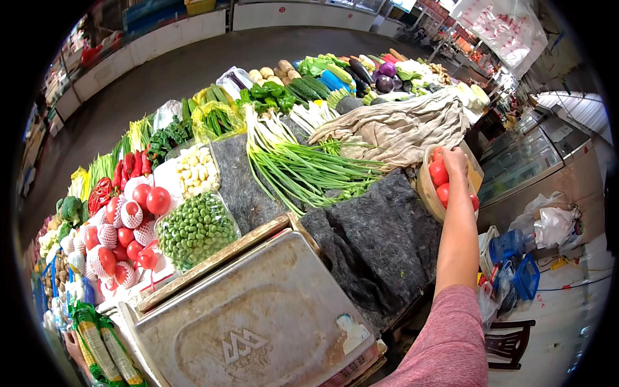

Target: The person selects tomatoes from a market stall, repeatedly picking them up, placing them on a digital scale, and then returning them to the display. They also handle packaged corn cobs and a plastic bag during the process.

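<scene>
At the right, my right arm reaches forward into a beige plastic basin [431,201] holding several red tomatoes [443,193]. My right hand [456,161] is closed on a tomato [438,171] near the basin's far end; part of its fingers is hidden. Low on the left edge, my left hand [74,351] shows only partly, fingers curled against packed corn cobs [97,348] in green and clear wrapping. Between the hands lie a scuffed metal lid or tray [258,316] and dark grey cloth [380,238].
Green onions [303,158], a clear pack of green beans or peas [196,229], peeled garlic [196,169] and net-sleeved tomatoes [132,213] cover the stall. A beige cloth [400,129] lies beyond. A dark stool [512,345] and a blue basket [527,277] stand at right.
</scene>
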Demonstrator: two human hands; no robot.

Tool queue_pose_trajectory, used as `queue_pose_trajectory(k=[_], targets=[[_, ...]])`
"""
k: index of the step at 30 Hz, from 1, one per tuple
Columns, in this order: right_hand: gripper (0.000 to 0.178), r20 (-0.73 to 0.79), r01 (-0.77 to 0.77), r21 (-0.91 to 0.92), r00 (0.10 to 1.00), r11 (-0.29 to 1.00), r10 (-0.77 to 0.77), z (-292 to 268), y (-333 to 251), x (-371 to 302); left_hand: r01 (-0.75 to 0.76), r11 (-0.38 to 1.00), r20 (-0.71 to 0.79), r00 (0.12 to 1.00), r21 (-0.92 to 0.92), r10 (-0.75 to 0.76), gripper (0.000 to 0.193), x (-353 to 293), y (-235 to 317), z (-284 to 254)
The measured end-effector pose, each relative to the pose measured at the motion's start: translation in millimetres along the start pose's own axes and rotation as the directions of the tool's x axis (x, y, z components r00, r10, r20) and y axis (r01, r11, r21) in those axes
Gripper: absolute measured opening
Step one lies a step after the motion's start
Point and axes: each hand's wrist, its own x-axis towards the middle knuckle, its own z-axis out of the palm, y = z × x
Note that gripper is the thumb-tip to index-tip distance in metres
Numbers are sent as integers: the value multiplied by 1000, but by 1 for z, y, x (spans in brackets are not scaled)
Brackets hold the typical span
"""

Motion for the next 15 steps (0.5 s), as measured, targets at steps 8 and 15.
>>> queue_pose_trajectory(k=[8,15], targets=[[61,11,-52,108,999,993,51,13,47,72,7,1000,38,999,-18,-6,38,-6,17,25],[75,-179,176,-7,968,984,-175,45,54,112,79,997,40,996,26,-80,38,-19,16,-14]])
